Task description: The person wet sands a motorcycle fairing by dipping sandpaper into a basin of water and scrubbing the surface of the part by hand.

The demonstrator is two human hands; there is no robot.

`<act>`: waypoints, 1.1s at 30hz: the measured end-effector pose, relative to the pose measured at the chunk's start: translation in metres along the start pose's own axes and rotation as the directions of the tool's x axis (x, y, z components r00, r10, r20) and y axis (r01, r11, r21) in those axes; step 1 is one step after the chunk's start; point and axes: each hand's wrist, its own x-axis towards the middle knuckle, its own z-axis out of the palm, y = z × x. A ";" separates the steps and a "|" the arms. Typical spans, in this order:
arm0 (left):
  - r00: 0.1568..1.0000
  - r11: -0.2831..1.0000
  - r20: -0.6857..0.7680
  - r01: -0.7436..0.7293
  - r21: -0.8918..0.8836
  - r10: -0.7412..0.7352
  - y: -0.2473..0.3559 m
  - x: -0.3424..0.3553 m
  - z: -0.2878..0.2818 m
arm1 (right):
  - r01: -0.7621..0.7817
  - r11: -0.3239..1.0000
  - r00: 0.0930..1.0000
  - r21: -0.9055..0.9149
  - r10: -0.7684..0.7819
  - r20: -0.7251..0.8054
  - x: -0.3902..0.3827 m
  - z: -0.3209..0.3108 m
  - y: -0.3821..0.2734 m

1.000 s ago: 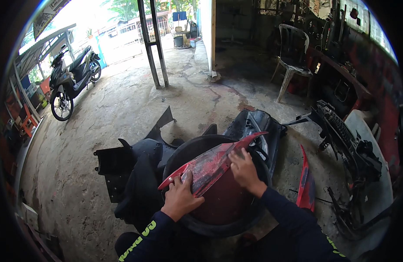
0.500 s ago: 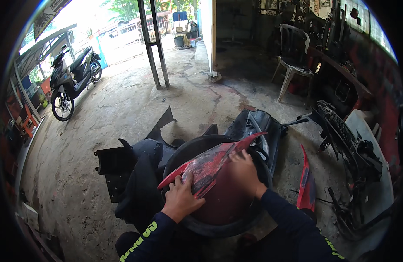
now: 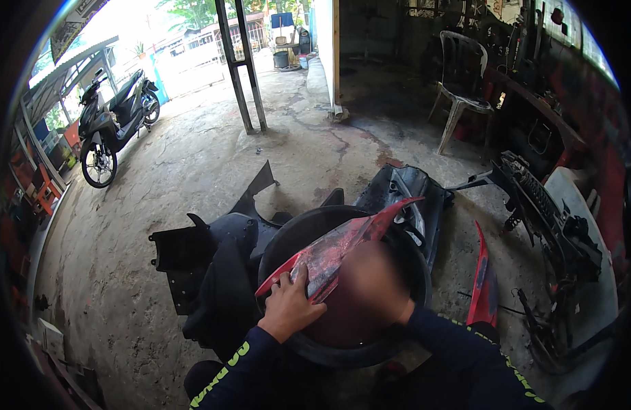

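Head view. Left hand [image 3: 288, 309] pressed on lower end of red fairing panel [image 3: 339, 249], fingers curled over its edge, gripping it. Right hand blurred out at about 3 o'clock of the left; grip impossible to tell, only dark sleeve [image 3: 452, 342] clear. Panel lying across black tub [image 3: 288, 236], tip pointing to 1 o'clock. Black body panels [image 3: 206, 260] at 9 o'clock of tub, partly overlapped. Second red panel [image 3: 483, 287] at 3 o'clock, lower end hidden by sleeve. Stripped frame [image 3: 547, 219] at far right, bent by lens. Parked scooter [image 3: 114, 119] at 10 o'clock, white chair [image 3: 462, 96] at 1 o'clock.
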 end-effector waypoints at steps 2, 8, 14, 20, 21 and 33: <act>1.000 1.000 0.006 0.003 0.000 -0.003 0.003 0.002 0.000 | -0.131 0.989 0.987 -0.068 0.123 -0.102 0.014 -0.004 0.022; 1.000 1.000 0.016 0.003 -0.009 -0.003 0.001 0.004 0.001 | 0.136 0.988 0.990 -0.078 -0.138 -0.034 -0.008 -0.004 -0.027; 1.000 1.000 -0.013 0.011 -0.016 -0.011 0.002 0.005 0.004 | 0.184 0.982 0.981 0.037 -0.181 -0.066 -0.011 -0.006 -0.066; 0.998 0.997 0.052 0.036 -0.075 -0.033 0.006 0.004 0.000 | 0.110 0.976 0.990 -0.186 -0.124 -0.065 0.000 -0.008 -0.028; 0.999 0.995 0.019 0.037 -0.087 -0.035 0.002 0.004 0.004 | 0.160 0.983 0.984 -0.089 -0.166 -0.062 -0.005 -0.008 -0.045; 0.997 0.998 -0.068 -0.036 -0.060 0.032 0.003 -0.006 0.008 | -0.013 0.992 0.999 -0.124 0.008 -0.042 0.000 -0.001 0.062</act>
